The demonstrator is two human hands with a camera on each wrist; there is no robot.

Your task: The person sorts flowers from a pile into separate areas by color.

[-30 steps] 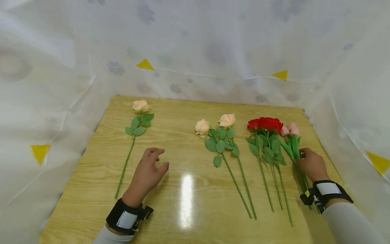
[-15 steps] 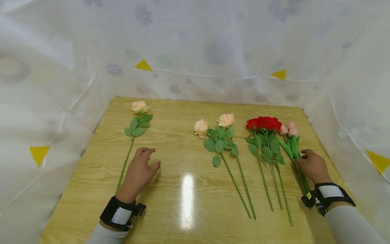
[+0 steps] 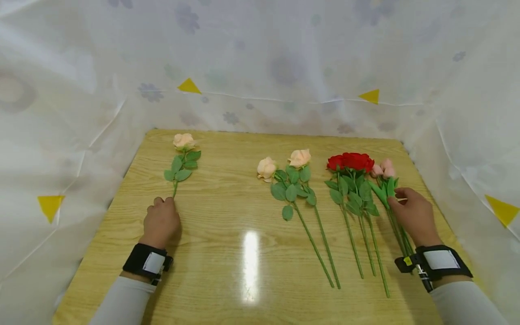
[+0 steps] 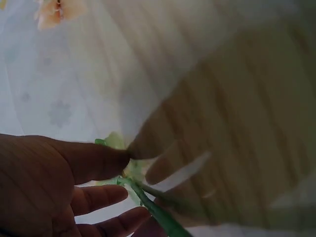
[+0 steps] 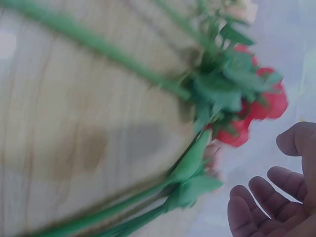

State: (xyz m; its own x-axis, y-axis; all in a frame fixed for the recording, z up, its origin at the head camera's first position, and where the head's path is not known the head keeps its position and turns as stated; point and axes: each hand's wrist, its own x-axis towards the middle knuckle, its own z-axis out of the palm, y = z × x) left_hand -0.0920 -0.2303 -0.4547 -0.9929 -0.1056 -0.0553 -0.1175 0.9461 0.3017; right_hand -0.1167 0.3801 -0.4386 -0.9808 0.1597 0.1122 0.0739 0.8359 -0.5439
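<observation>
At the table's left side, my left hand (image 3: 161, 223) is lowered over the green stem of a peach rose (image 3: 184, 141). In the left wrist view the thumb (image 4: 101, 160) and fingers are apart, with the stem (image 4: 155, 212) close at the fingertips; no firm grip shows. The rose's lower stem is hidden under the hand. On the right, my right hand (image 3: 416, 215) is over the stems of pink tulips (image 3: 387, 168). Its fingers (image 5: 276, 195) are loosely bent and hold nothing in the right wrist view, apart from the tulip leaves (image 5: 190, 185).
Two peach roses (image 3: 299, 158) lie at mid-table with crossing leaves. Several red roses (image 3: 353, 161) lie between them and the tulips. White patterned sheeting (image 3: 260, 58) walls the wooden table (image 3: 219, 253) at the back and both sides.
My left hand has moved left and down onto the single peach rose's stem. The right hand has stayed by the tulips, shifting only slightly. The flowers lie as before.
</observation>
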